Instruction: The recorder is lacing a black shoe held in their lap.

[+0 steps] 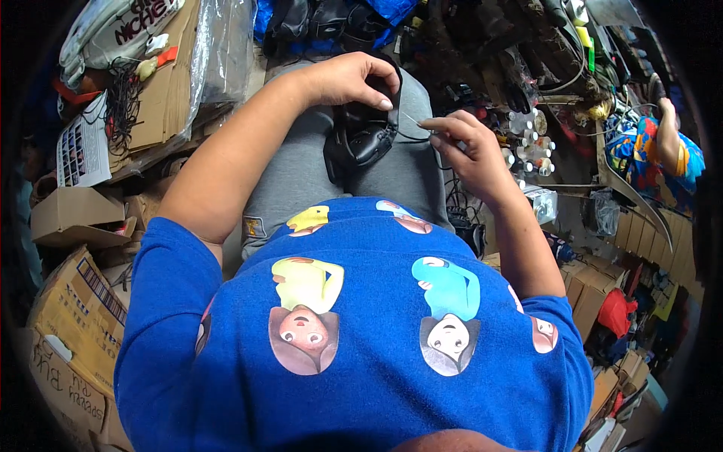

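A black shoe [365, 143] rests on my lap between my thighs, with a rounded, shiny toe turned towards me. My left hand [350, 81] arches over its far end, thumb and forefinger pinching the shoe's raised edge. To the right of the shoe, my right hand [468, 147] is closed in a pinch on a thin, needle-like metal tool [411, 120], whose tip points at the shoe's side. A black thread [410, 138] curves from the shoe's side to the right fingers. The far inside of the shoe is partly hidden by my left hand.
More black shoes [320, 21] lie on blue plastic beyond my knees. Small clear bottles [533, 143] with white caps stand to the right, near a curved blade-like strip [636, 197]. Cardboard boxes [75, 215] crowd the left. Another person's arm [667, 135] shows far right.
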`<state>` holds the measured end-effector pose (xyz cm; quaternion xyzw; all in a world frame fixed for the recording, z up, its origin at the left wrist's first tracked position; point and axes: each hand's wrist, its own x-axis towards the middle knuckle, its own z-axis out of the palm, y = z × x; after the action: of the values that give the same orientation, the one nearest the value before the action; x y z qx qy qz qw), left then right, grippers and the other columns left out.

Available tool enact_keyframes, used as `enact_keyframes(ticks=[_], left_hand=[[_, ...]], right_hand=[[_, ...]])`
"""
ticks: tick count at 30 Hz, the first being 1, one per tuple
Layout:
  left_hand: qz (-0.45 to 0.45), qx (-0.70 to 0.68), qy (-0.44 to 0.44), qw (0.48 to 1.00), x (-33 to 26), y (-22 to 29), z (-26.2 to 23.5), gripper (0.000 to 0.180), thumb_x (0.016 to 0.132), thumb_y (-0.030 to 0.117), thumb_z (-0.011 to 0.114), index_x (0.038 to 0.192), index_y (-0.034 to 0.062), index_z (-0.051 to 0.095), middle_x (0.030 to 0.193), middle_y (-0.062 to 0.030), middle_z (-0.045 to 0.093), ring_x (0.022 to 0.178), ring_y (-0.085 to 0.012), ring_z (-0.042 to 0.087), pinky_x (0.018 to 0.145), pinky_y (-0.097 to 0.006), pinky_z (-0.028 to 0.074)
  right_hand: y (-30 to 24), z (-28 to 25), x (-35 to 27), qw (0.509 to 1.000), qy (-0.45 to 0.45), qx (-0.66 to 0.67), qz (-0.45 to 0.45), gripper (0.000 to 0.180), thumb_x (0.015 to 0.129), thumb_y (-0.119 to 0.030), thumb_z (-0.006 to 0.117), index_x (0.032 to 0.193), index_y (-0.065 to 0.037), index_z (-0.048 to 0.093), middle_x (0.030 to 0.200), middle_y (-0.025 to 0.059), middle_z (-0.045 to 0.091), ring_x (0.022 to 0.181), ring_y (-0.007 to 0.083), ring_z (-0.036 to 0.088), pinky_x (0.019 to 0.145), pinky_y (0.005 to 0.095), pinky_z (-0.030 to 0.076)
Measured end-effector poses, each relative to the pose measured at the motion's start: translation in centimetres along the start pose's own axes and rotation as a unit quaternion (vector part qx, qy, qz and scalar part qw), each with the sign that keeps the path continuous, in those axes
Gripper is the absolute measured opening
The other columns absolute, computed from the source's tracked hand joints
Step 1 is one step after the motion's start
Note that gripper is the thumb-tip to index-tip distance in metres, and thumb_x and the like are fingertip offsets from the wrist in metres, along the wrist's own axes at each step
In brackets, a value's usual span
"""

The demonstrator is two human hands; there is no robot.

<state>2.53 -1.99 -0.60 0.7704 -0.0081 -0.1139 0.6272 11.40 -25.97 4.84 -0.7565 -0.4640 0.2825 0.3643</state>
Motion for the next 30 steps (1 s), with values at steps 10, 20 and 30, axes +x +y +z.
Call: enact_keyframes(ticks=[10,20,30], left_hand=[[-0.011,0.035,-0.047,0.998,-0.7,0.8,-0.5,0.028,0.080,0.017,0.067,0.105,0.0051,0.068,0.101,-0.0084,0.062,0.101,-0.0193,0.057,0.095,-0.030,0.041],[-0.018,0.061,-0.054,0.997,0.0,0.7,-0.5,0.026,0.079,0.017,0.067,0.103,0.0067,0.069,0.102,-0.0086,0.062,0.101,-0.0200,0.057,0.094,-0.031,0.041],[-0.029,0.091,-0.114,0.989,0.7,1.1,-1.2,0.035,0.073,0.018,0.073,0.106,0.0088,0.065,0.100,-0.0066,0.054,0.095,-0.0199,0.054,0.087,-0.031,0.043]], right_hand=[[0.6,0.9,1.0,0.994,-0.030,-0.108,0.008,0.029,0.076,-0.006,0.062,0.102,-0.014,0.071,0.078,0.0109,0.054,0.073,0.0251,0.059,0.068,0.0339,0.049],[-0.3,1.4,1.7,0.984,-0.028,-0.175,-0.027,0.025,0.077,-0.008,0.061,0.100,-0.011,0.071,0.080,0.0127,0.055,0.076,0.0280,0.060,0.069,0.0358,0.049],[4.3,0.4,3.6,0.993,-0.114,0.002,0.020,0.036,0.077,0.001,0.057,0.106,-0.015,0.071,0.083,0.0020,0.052,0.077,0.0124,0.053,0.069,0.0273,0.046]])
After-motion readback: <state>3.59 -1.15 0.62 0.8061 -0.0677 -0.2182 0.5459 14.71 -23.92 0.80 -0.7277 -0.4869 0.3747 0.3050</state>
